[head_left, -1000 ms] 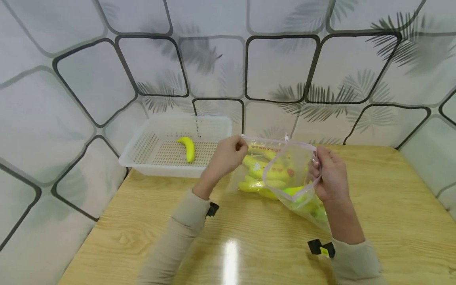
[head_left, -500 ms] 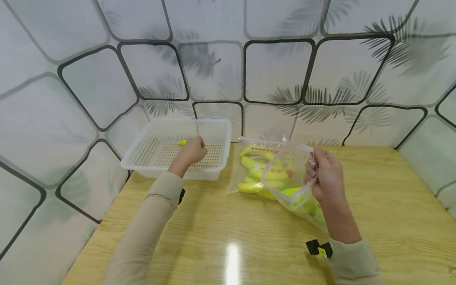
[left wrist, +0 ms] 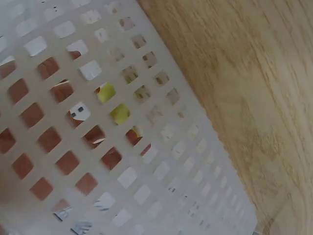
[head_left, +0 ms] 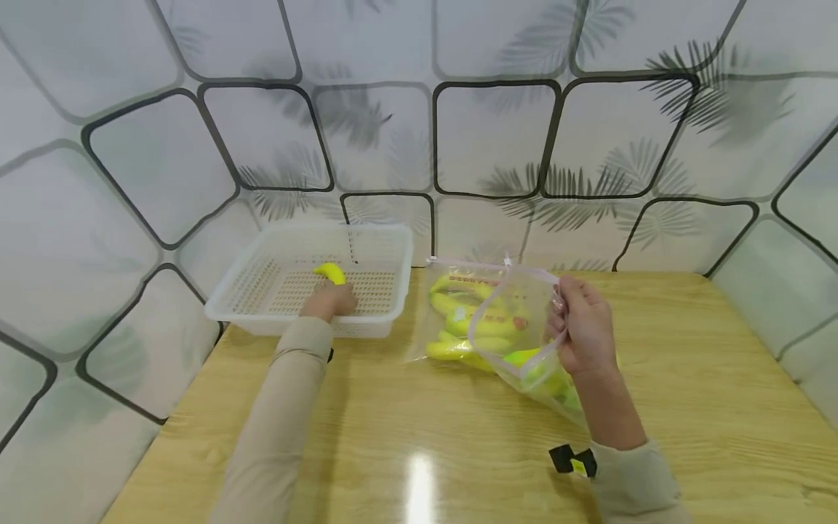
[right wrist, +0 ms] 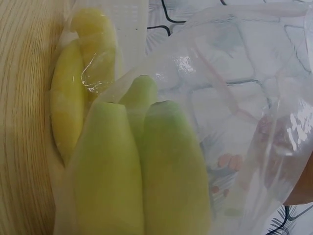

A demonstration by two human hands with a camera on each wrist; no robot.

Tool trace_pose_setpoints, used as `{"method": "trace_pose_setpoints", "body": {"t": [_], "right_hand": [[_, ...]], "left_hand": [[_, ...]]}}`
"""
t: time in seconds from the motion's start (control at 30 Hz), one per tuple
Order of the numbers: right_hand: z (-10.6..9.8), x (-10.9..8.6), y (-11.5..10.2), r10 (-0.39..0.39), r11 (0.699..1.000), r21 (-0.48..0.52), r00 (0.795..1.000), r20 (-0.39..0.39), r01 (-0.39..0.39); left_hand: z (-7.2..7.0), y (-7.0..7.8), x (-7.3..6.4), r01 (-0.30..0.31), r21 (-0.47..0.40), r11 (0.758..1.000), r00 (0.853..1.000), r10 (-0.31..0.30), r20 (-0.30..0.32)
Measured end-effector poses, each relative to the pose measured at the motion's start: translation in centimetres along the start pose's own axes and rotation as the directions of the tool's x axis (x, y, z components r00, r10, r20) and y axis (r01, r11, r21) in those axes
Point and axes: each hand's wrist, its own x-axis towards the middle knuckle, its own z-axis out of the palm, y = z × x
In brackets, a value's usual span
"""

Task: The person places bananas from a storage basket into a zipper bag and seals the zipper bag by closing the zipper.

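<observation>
My left hand [head_left: 330,300] reaches into the white basket and grips the lower part of a yellow banana [head_left: 329,272], whose curved upper end shows beyond my fingers. Through the basket's holes, the left wrist view shows patches of skin beside the yellow banana [left wrist: 120,114]. My right hand [head_left: 585,327] holds the pink-edged mouth of a clear zip bag [head_left: 419,331], keeping it spread and lifted. Several yellow bananas [head_left: 481,320] lie inside, with greenish ones [right wrist: 105,166] nearer my right wrist.
The white perforated basket [head_left: 382,327] stands at the back left of the wooden table [head_left: 393,407], left of the bag. Behind the table hangs a patterned backdrop [head_left: 497,138] with dark outlines and leaf prints.
My left hand has left the bag's edge, moved left over the basket and lowered onto the banana. The right hand keeps its hold on the bag. The head view has shifted slightly.
</observation>
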Motion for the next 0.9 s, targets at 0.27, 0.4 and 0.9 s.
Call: {"method": "trace_pose_setpoints", "body": {"t": [0.27,0.4,0.9], "right_hand": [[0.1,0.0,0.4,0.023,0.999,-0.036,1.0,-0.007,-0.023],[0.1,0.0,0.2,0.019,0.999,-0.043,1.0,-0.002,-0.019],[0.0,0.2,0.0,0.036,0.999,-0.022,0.999,-0.016,-0.036]], "left_hand": [[0.6,-0.5,1.0,0.018,0.063,0.998,0.994,-0.011,-0.105],[0.7,-0.1,1.6,0.025,0.151,0.988,0.978,0.007,-0.206],[-0.9,-1.0,1.4,-0.043,-0.036,0.998,0.983,0.035,-0.181]]}}
